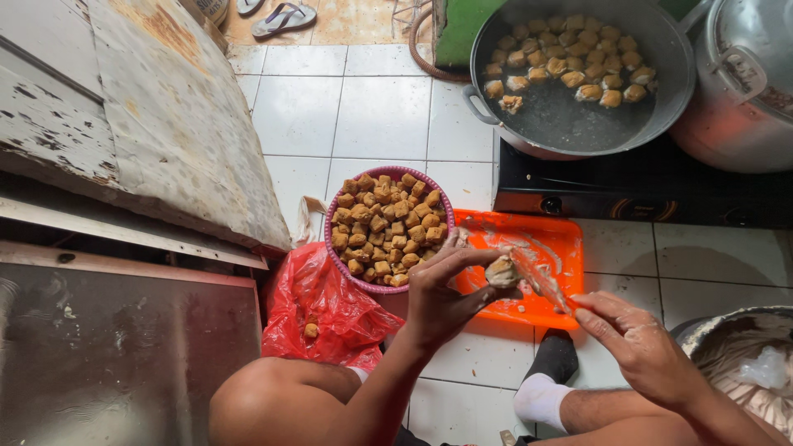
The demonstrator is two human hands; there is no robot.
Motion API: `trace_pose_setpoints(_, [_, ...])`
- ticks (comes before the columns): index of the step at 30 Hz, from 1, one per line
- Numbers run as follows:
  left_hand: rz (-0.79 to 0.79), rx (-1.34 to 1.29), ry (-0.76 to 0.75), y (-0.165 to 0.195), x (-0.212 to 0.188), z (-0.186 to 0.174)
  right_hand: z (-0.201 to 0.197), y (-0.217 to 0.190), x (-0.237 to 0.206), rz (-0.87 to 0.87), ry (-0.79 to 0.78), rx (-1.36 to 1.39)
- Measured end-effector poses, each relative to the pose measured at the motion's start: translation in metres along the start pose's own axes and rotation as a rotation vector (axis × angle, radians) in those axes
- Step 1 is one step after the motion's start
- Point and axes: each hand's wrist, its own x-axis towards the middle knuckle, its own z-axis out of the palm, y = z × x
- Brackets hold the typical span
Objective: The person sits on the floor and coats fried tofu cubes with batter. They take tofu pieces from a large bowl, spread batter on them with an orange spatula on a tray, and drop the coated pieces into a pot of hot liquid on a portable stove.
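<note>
— Left hand (442,293)?
— Closed its grip on a small pale-brown stuffed tofu puff (501,272), pinched between thumb and fingertips, just above the orange rectangular plastic tray (562,248).
— Right hand (640,343)?
— Sat at 3 o'clock of the puff, grip narrow around the handle of a thin paste-smeared knife (538,279); blade tip touched the puff.
— Nearby?
— Pink round plastic basket (334,206), heaped with fried tofu cubes (388,227), lay at 11 o'clock of the left hand, touching the tray. Red crumpled plastic bag (330,310) at 9 o'clock, on the white tiled floor (380,116).
— Farther off?
— Large dark metal wok (661,49) with frying tofu pieces (570,62) in oil at 1 o'clock, on a black gas stove (644,194). Grey bowl of pale batter (743,355) at 4 o'clock.
</note>
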Motion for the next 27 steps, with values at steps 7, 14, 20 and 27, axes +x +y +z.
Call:
trace_pose_setpoints(7, [-0.235,-0.448,0.116,-0.043,-0.025,0.032,0.004,0.063,0.012,0.234,-0.144,0.139])
trace_pose_setpoints(14, [-1.317,-0.720,0.276,-0.154,-0.088,0.104,-0.029,0.065,-0.003,0.372,-0.037,0.702])
trace_pose_setpoints(20, [-1.384,-0.672,0.332,-0.232,-0.055,0.154,-0.038,0.044,-0.011,0.252,-0.051,0.801])
trace_pose_setpoints(27, [-0.863,-1.040,0.380,-0.213,0.133,0.136,-0.039,0.029,-0.007,0.320,-0.010,0.753])
